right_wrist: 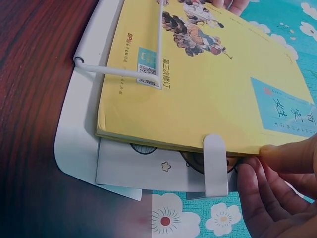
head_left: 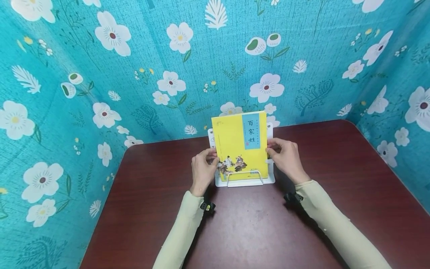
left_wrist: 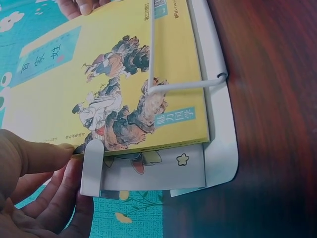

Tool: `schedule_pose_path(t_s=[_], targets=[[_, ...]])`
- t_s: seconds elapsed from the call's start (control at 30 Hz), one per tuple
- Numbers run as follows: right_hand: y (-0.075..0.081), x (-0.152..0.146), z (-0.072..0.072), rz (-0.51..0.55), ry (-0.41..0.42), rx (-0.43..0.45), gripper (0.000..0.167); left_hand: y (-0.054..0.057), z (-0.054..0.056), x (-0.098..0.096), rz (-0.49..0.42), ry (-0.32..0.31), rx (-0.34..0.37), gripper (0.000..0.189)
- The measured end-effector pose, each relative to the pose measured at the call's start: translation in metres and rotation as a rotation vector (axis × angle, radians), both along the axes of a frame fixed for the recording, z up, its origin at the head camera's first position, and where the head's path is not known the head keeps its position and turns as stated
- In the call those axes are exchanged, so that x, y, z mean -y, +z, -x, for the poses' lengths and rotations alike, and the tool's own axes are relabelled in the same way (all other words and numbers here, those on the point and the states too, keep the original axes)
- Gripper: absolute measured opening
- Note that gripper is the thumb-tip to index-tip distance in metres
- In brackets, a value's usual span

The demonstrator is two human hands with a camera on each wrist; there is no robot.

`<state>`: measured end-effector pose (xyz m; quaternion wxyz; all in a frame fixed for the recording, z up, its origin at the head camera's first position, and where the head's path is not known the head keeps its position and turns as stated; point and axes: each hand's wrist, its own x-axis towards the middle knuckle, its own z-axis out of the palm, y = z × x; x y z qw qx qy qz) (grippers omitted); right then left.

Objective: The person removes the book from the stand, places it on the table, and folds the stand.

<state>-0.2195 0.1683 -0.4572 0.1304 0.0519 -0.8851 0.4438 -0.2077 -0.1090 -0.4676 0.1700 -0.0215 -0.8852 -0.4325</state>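
A yellow book (head_left: 231,138) with a blue title panel stands tilted back on a white book stand (head_left: 219,183). The left hand (head_left: 203,170) pinches its left edge, thumb at the front and fingers behind. On the opposite edge, the right hand (head_left: 287,157) pinches in the same way. A white wire bar (left_wrist: 185,87) crosses the lower front of the cover. Beside the left thumb, a white side clip (left_wrist: 92,166) overlaps the book's edge; another clip (right_wrist: 215,166) does so near the right thumb. A printed white panel (right_wrist: 148,168) shows behind the book.
The stand is on a dark red-brown table (head_left: 242,228). Teal floral cloth (head_left: 141,67) hangs behind the table and along both sides. A small black device (head_left: 207,206) is strapped at the left wrist, another (head_left: 293,197) at the right.
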Motion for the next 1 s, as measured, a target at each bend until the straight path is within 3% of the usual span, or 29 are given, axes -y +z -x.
schedule_pose_path(t_s=[0.4, 1.0], targets=[[0.0008, -0.0007, -0.0025, 0.012, -0.001, 0.013, 0.028, -0.0006, 0.0000, 0.0006, -0.010, -0.010, -0.024, 0.028], [0.0086, 0.0025, 0.0034, 0.088, -0.029, -0.131, 0.027, 0.0050, 0.0033, 0.0009, -0.055, -0.022, -0.127, 0.026]])
